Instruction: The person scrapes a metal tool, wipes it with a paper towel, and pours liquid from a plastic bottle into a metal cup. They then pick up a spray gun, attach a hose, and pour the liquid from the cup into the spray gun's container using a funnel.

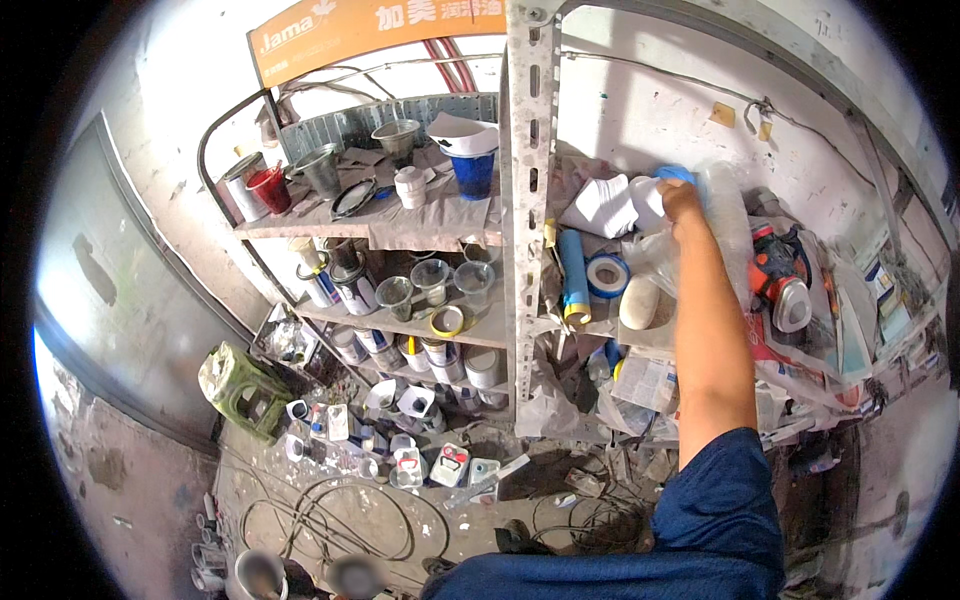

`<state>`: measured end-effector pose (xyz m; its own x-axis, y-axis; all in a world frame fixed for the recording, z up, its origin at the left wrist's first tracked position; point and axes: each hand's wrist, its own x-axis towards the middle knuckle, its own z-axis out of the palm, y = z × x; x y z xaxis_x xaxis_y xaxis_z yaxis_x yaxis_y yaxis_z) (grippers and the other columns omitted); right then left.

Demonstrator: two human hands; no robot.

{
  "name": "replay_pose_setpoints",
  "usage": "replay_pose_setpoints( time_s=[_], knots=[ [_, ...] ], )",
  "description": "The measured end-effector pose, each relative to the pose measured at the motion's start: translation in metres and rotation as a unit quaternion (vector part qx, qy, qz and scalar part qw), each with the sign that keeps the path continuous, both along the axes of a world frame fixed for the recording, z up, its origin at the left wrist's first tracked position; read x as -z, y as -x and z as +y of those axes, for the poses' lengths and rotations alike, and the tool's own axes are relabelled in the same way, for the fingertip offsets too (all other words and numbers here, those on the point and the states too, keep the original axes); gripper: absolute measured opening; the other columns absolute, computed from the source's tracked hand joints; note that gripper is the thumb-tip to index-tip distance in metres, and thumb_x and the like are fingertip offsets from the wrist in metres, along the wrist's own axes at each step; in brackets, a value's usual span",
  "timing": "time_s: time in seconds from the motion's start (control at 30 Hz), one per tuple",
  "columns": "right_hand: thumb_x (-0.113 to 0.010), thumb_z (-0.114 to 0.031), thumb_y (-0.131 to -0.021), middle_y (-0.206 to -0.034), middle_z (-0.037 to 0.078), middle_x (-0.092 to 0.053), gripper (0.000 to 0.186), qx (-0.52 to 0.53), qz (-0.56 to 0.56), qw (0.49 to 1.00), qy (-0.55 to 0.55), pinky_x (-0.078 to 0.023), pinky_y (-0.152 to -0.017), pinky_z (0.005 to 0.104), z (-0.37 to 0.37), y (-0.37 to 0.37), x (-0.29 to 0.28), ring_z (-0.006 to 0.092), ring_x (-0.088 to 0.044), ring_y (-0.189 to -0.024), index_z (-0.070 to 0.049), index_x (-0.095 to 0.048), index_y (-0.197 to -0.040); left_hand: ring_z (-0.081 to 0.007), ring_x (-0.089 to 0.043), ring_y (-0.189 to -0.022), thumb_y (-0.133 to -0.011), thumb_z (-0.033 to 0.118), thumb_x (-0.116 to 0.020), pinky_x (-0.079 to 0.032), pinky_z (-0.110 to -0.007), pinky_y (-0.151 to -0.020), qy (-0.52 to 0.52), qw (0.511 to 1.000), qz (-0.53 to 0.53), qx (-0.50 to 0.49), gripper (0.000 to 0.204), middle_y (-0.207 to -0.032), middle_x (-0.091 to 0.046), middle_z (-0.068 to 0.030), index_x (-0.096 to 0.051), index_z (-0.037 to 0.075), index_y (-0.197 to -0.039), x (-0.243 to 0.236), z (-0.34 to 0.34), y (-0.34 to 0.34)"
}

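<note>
My right hand (681, 207) reaches up to the right-hand shelf, its fingers closed on the edge of a white paper paint strainer (648, 203). More white paper strainers (603, 207) lie just left of it. Something blue (677, 174) shows behind the hand, and clear plastic cups (728, 215) nested in a long stack lie at its right. Below the wrist are a roll of blue-edged tape (607, 276), a blue roll of masking film (573, 275) and a pale oval block (639, 302). My left hand is out of view.
A perforated metal post (533, 200) divides the shelves. A red-and-black respirator (783, 275) sits at right. Left shelves carry paint cups, including a blue cup (472, 174), and cans (354, 287). Hoses (340, 515), bottles and a green jerrycan (243, 390) lie on the floor.
</note>
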<state>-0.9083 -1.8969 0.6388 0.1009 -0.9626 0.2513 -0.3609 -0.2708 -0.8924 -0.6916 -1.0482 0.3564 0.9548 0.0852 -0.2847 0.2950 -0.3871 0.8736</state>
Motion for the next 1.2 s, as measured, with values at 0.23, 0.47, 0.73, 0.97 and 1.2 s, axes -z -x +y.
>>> replay_pose_setpoints(
  time_s=[0.23, 0.47, 0.73, 0.97, 1.2],
  knots=[
    [-0.063, -0.027, -0.087, -0.085, 0.014, -0.068, 0.03, 0.112, -0.033, 0.97, 0.213, -0.046, -0.075, 0.0335, 0.022, 0.02, -0.042, 0.0209, -0.062, -0.08, 0.002, -0.067, -0.092, -0.0122, -0.041, -0.052, -0.088, 0.021, -0.059, -0.033, -0.029, -0.047, 0.01, 1.0, 0.004, -0.024, 0.018, -0.062, -0.045, -0.0026, -0.051, 0.006, -0.081, 0.006, 0.005, 0.008],
    [-0.064, -0.028, -0.088, -0.075, 0.004, -0.061, 0.031, 0.064, -0.164, 0.95, 0.259, -0.04, -0.064, 0.0273, 0.088, 0.053, -0.093, 0.0125, -0.049, -0.067, 0.003, -0.064, -0.087, -0.0106, -0.04, -0.052, -0.089, 0.022, -0.059, -0.031, -0.027, -0.046, 0.023, 0.998, 0.012, -0.054, 0.02, -0.061, -0.043, -0.0006, -0.05, 0.008, -0.079, 0.014, 0.008, 0.014],
    [-0.067, -0.019, -0.084, -0.075, -0.003, -0.055, 0.016, -0.338, -0.035, 0.939, -0.047, -0.04, -0.064, 0.0219, 0.244, 0.049, -0.024, 0.0069, -0.05, -0.069, -0.008, -0.058, -0.076, -0.0108, -0.042, -0.055, -0.087, 0.022, -0.063, -0.034, -0.028, -0.049, 0.099, 0.992, 0.033, -0.069, 0.025, -0.064, -0.045, -0.0001, -0.053, 0.006, -0.104, 0.029, 0.046, 0.003],
    [-0.074, -0.048, -0.075, -0.071, -0.005, -0.051, 0.045, -0.737, 0.076, 0.556, -0.377, -0.038, -0.056, 0.022, 0.41, -0.074, 0.153, 0.0051, -0.046, -0.066, -0.007, -0.057, -0.079, -0.0094, -0.047, -0.061, -0.086, 0.023, -0.065, -0.036, -0.025, -0.053, 0.13, 0.991, 0.024, -0.032, 0.017, -0.068, -0.049, 0.0017, -0.058, 0.008, -0.085, 0.029, 0.063, -0.002],
    [-0.069, -0.038, -0.084, -0.087, 0.0, -0.06, 0.038, -0.769, 0.198, 0.445, -0.414, -0.044, -0.07, 0.0251, 0.551, -0.116, 0.148, 0.0083, -0.054, -0.08, -0.004, -0.059, -0.1, -0.0088, -0.047, -0.055, -0.088, 0.024, -0.064, -0.034, -0.024, -0.047, 0.149, 0.985, 0.046, -0.078, 0.018, -0.068, -0.049, 0.002, -0.056, 0.008, -0.089, 0.013, 0.115, 0.001]
  ],
)
